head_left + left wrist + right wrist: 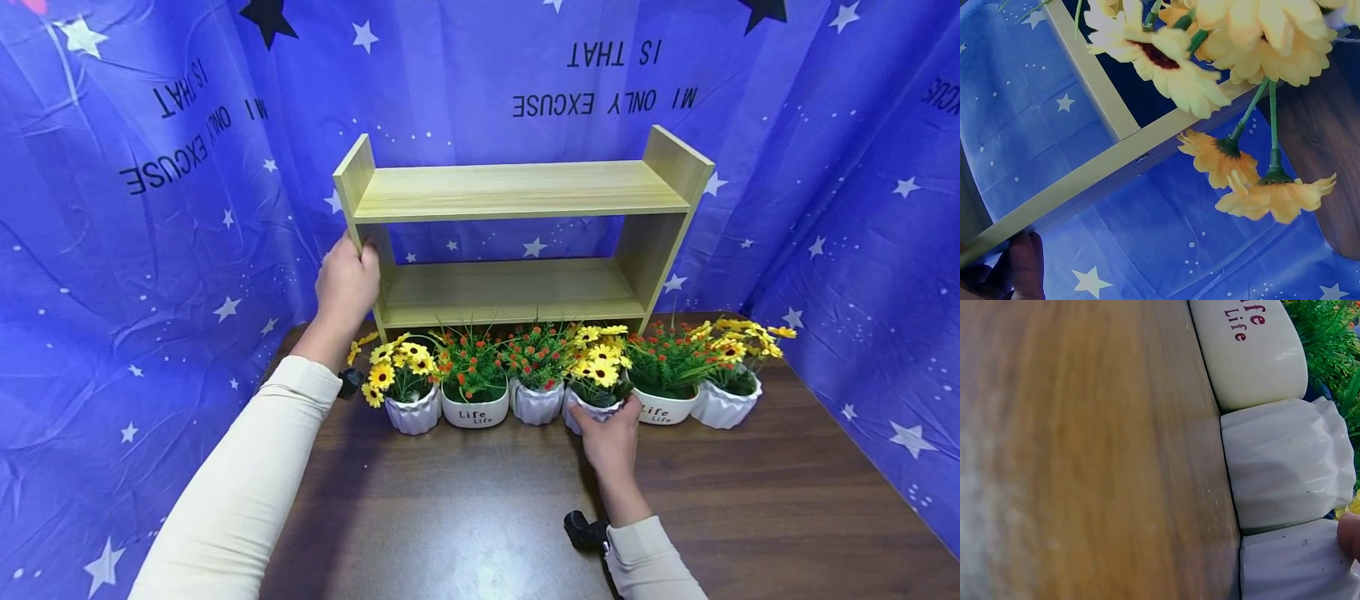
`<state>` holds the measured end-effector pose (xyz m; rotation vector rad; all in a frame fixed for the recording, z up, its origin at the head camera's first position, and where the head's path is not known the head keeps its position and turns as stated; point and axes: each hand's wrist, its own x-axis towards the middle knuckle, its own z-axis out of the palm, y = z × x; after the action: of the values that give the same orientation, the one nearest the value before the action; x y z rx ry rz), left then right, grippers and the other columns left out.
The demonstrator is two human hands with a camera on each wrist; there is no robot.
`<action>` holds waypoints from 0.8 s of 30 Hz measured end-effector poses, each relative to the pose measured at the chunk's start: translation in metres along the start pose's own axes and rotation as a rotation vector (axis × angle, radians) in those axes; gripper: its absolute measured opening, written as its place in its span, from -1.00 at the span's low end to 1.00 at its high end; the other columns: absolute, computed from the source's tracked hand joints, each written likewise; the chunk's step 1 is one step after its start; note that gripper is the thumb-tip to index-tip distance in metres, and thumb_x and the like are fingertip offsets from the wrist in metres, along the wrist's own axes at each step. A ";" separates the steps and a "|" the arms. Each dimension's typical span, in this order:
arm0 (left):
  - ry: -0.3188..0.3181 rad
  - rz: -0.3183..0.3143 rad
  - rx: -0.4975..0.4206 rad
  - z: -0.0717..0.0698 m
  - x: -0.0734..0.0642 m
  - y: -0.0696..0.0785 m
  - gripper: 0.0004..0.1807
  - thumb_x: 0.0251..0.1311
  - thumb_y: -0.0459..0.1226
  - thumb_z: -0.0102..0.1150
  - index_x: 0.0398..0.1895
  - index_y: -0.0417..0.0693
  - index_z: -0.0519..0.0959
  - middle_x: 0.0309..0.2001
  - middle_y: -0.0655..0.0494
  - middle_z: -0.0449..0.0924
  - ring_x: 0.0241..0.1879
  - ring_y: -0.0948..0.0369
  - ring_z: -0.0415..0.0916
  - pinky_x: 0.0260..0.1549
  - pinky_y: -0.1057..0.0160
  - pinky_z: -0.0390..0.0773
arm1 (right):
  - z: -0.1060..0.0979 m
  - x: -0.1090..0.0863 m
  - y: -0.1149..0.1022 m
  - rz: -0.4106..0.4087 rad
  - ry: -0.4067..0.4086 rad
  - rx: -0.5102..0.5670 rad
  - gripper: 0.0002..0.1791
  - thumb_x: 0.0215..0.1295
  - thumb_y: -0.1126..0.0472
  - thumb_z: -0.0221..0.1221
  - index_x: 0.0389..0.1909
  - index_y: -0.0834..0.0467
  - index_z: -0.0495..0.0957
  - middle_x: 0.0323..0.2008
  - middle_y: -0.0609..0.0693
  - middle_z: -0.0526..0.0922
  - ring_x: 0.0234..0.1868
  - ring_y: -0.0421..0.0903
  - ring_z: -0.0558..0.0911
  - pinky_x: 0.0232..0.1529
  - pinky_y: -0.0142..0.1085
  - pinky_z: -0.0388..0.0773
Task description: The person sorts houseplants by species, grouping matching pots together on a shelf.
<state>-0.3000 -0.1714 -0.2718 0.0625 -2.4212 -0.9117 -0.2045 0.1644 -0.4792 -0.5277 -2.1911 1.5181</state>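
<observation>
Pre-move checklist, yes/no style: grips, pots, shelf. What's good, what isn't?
1. Left grip holds the left side of the shelf: ok.
2. Right grip holds the middle pot of yellow flowers, thumb on its near side: ok.
3. All six pots upright in a row on the table: ok.
4. Held pot free of its left neighbour, the ribbed pot of red flowers: not ok, they touch in the right wrist view.
5. Shelf feet flat on the table: cannot tell, flowers hide much of its base.
</observation>
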 end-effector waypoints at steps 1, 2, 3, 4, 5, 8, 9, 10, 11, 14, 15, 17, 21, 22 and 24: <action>0.000 0.000 0.000 0.000 0.000 0.001 -0.62 0.51 -0.07 -0.24 -0.07 -0.18 0.47 0.03 -0.22 0.57 0.06 -0.26 0.51 -0.07 -0.28 0.42 | 0.000 0.000 0.001 -0.002 0.002 0.016 0.00 0.06 0.20 0.45 0.37 0.41 0.02 0.28 0.45 0.28 0.34 0.32 0.28 0.35 0.09 0.15; 0.001 -0.002 0.000 -0.001 0.000 0.001 -0.61 0.51 -0.06 -0.25 -0.06 -0.18 0.47 0.04 -0.22 0.57 0.07 -0.26 0.50 -0.07 -0.29 0.41 | 0.000 0.000 0.001 -0.001 0.005 0.028 -0.01 0.06 0.21 0.46 0.36 0.40 0.04 0.27 0.43 0.30 0.34 0.31 0.30 0.35 0.08 0.16; 0.002 -0.005 0.000 -0.001 0.000 0.001 -0.61 0.50 -0.06 -0.25 -0.06 -0.18 0.46 0.04 -0.22 0.57 0.07 -0.26 0.50 -0.07 -0.29 0.41 | 0.000 0.000 0.002 0.001 0.006 0.042 -0.02 0.05 0.21 0.46 0.36 0.39 0.06 0.27 0.42 0.32 0.33 0.29 0.31 0.35 0.07 0.17; 0.001 -0.009 0.000 -0.002 -0.001 0.002 -0.60 0.51 -0.05 -0.25 -0.05 -0.17 0.46 0.05 -0.22 0.57 0.07 -0.26 0.50 -0.06 -0.29 0.41 | 0.000 0.000 0.002 0.003 0.005 0.060 -0.04 0.05 0.22 0.46 0.35 0.39 0.08 0.26 0.41 0.33 0.32 0.28 0.32 0.35 0.06 0.18; 0.001 -0.013 0.002 -0.002 -0.001 0.002 -0.59 0.51 -0.04 -0.25 -0.05 -0.17 0.46 0.06 -0.21 0.57 0.08 -0.26 0.50 -0.05 -0.29 0.41 | 0.000 0.000 0.003 0.009 0.004 0.081 -0.05 0.04 0.24 0.46 0.34 0.38 0.10 0.26 0.39 0.35 0.31 0.26 0.34 0.35 0.04 0.18; -0.007 -0.022 0.004 -0.002 -0.002 0.002 -0.59 0.51 -0.04 -0.25 -0.01 -0.17 0.47 0.08 -0.21 0.56 0.09 -0.25 0.49 -0.03 -0.28 0.40 | -0.002 -0.002 0.004 0.023 -0.004 0.125 -0.07 0.04 0.27 0.46 0.35 0.37 0.13 0.26 0.36 0.36 0.32 0.23 0.34 0.36 0.02 0.18; -0.009 -0.021 0.004 -0.001 -0.002 0.001 -0.59 0.51 -0.05 -0.25 0.01 -0.17 0.47 0.09 -0.21 0.56 0.10 -0.25 0.49 -0.03 -0.28 0.40 | -0.004 -0.002 0.004 0.023 -0.006 0.132 -0.07 0.04 0.27 0.45 0.35 0.37 0.14 0.27 0.36 0.36 0.32 0.23 0.34 0.36 0.02 0.18; -0.010 -0.021 0.004 -0.001 -0.003 0.001 -0.59 0.51 -0.04 -0.25 0.02 -0.17 0.47 0.10 -0.21 0.55 0.11 -0.24 0.48 -0.02 -0.28 0.39 | -0.005 -0.002 0.003 0.024 -0.010 0.138 -0.08 0.04 0.27 0.45 0.36 0.37 0.14 0.27 0.36 0.36 0.32 0.22 0.34 0.36 0.02 0.18; -0.010 -0.020 0.003 -0.001 -0.003 0.001 -0.59 0.51 -0.05 -0.25 0.03 -0.17 0.47 0.10 -0.21 0.55 0.11 -0.24 0.48 -0.02 -0.28 0.39 | -0.007 -0.003 0.003 0.021 -0.013 0.139 -0.08 0.05 0.27 0.45 0.36 0.37 0.15 0.27 0.36 0.36 0.32 0.22 0.34 0.36 0.02 0.19; -0.008 -0.021 -0.003 0.000 -0.004 0.001 -0.60 0.51 -0.05 -0.23 0.03 -0.16 0.47 0.10 -0.21 0.55 0.11 -0.24 0.48 -0.01 -0.28 0.38 | -0.013 -0.004 0.003 0.016 -0.018 0.132 -0.11 0.08 0.25 0.43 0.36 0.38 0.17 0.26 0.36 0.37 0.30 0.20 0.36 0.34 0.02 0.22; -0.008 -0.021 -0.002 0.000 -0.004 0.002 -0.60 0.51 -0.06 -0.23 0.03 -0.16 0.47 0.10 -0.21 0.55 0.11 -0.24 0.48 -0.01 -0.28 0.38 | -0.016 -0.005 0.003 0.018 -0.019 0.124 -0.12 0.08 0.24 0.43 0.35 0.38 0.18 0.25 0.36 0.38 0.28 0.20 0.37 0.32 0.02 0.24; -0.007 -0.024 -0.002 0.000 -0.004 0.002 -0.60 0.52 -0.06 -0.23 0.03 -0.17 0.47 0.10 -0.22 0.55 0.11 -0.25 0.48 -0.01 -0.28 0.39 | -0.022 -0.006 0.002 0.019 -0.019 0.112 -0.15 0.08 0.23 0.43 0.32 0.38 0.20 0.23 0.36 0.40 0.26 0.20 0.40 0.28 0.03 0.28; -0.005 -0.024 -0.002 0.000 -0.004 0.003 -0.61 0.52 -0.07 -0.24 0.01 -0.18 0.47 0.08 -0.23 0.56 0.10 -0.26 0.49 -0.03 -0.28 0.39 | -0.037 -0.008 -0.002 0.016 -0.024 0.069 -0.12 0.10 0.16 0.44 0.33 0.38 0.18 0.26 0.38 0.36 0.27 0.25 0.40 0.25 0.06 0.30; -0.006 -0.025 -0.003 -0.001 -0.004 0.003 -0.62 0.51 -0.08 -0.23 0.00 -0.18 0.47 0.08 -0.24 0.56 0.09 -0.27 0.49 -0.04 -0.28 0.40 | -0.040 -0.009 -0.004 0.014 -0.027 0.068 -0.11 0.10 0.14 0.44 0.33 0.38 0.18 0.27 0.38 0.35 0.27 0.26 0.39 0.24 0.06 0.31; -0.008 -0.027 -0.004 -0.001 -0.005 0.004 -0.62 0.51 -0.08 -0.23 -0.01 -0.18 0.46 0.07 -0.24 0.56 0.08 -0.26 0.49 -0.04 -0.28 0.40 | -0.048 -0.010 -0.009 0.009 -0.039 0.062 -0.09 0.12 0.12 0.43 0.35 0.38 0.16 0.29 0.38 0.32 0.27 0.27 0.39 0.22 0.06 0.32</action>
<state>-0.2951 -0.1678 -0.2712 0.0903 -2.4314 -0.9304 -0.1705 0.1935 -0.4573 -0.4923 -2.1659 1.6078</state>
